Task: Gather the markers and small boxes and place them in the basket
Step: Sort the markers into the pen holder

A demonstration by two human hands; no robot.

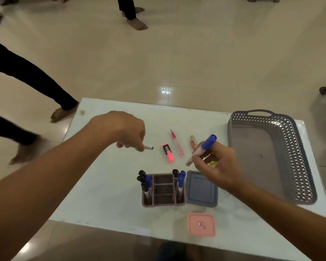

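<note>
My left hand is closed around a white marker whose tip sticks out to the right, just above the table. My right hand grips a blue-capped marker, tilted with the cap up. A pink highlighter, a pink pen and a rose-gold pen lie between the hands. A yellow item peeks from under my right fingers. The grey perforated basket stands empty at the right. A grey box and a pink box sit near the front.
A brown compartment organiser with several black and blue markers stands upright beside the grey box. The white table ends close to the pink box. People's legs and bare feet stand on the tiled floor at left and back.
</note>
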